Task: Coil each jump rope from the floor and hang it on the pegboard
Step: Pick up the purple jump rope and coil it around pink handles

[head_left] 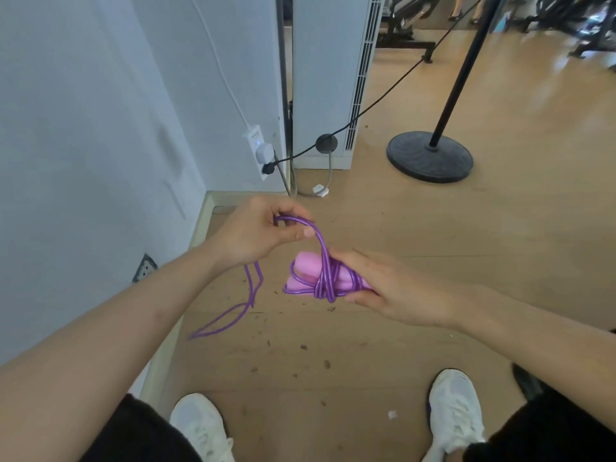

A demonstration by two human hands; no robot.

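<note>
Stands on a wooden floor (433,235), looking down at both hands just below frame centre.

Grips two pink handles (305,265) in the right hand (393,291), thumb underneath and fingers laid over the top. Keeps the handles side by side, free ends pointing toward 9 o'clock. Carries the purple rope (322,278) wound in several turns round the middle of the handles, the turns crossing one another there.

Pinches a doubled strand of that rope in the left hand (263,235), at 11 o'clock from the bundle, thumb pressed against curled fingers. Arches the strand from the pinch down to the wraps, fairly taut. Trails the remaining length from under the left wrist toward 7 o'clock as a long loose loop (230,316); cannot tell whether its lowest end touches the floor.

Wears white shoes (455,408), planted at 5 and 7 o'clock. Faces a pale wall (83,128) filling the 9 to 11 o'clock side, with a white power strip (258,151) fixed on it at 11 o'clock. Sees a black cable (383,101) running from that strip up toward 1 o'clock, past a tall white cabinet (326,78) at 12 o'clock. Finds a black stand (430,158) with a round base at 2 o'clock, and brown crumbs (326,363) scattered on the floor between bundle and shoes.
</note>
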